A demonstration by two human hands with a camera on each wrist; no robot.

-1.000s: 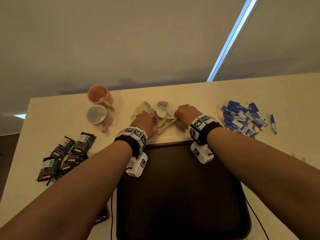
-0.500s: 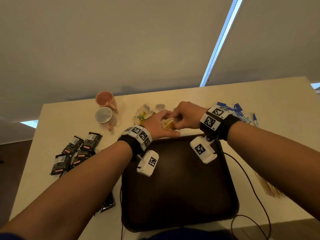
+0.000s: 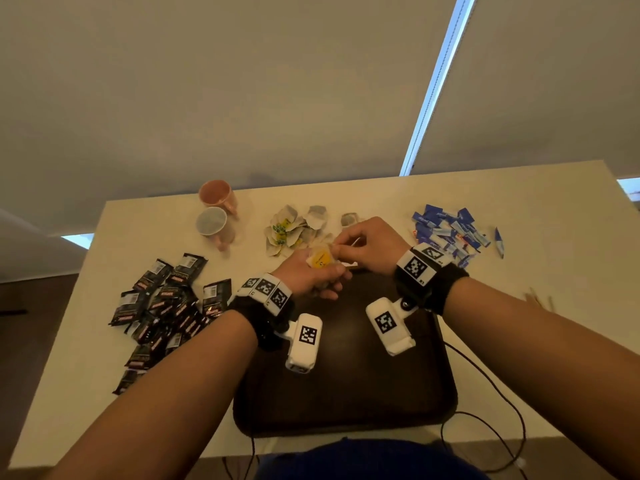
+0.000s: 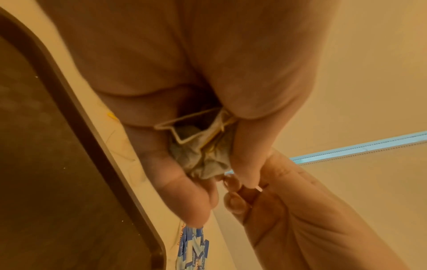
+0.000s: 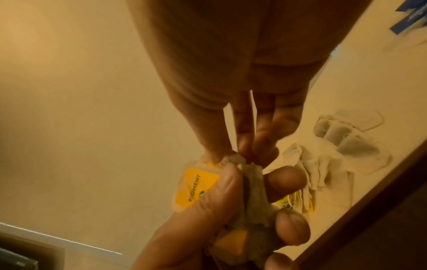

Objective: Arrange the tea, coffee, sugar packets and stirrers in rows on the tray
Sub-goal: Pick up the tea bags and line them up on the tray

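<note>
Tray (image 3: 346, 393) holds nothing yet; left hand (image 3: 311, 278) grips tea bags (image 4: 203, 157), right hand (image 3: 367, 245) pinches one; coffee (image 3: 162, 306), sugar (image 3: 450, 230) wait.

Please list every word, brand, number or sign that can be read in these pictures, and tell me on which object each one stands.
"MOMENT": on the yellow tea bag tag that the left hand holds.
Black coffee packets: print too small to read.
Blue sugar packets: white lettering, blurred.
Wristband markers: black-and-white square codes, no words.
</note>
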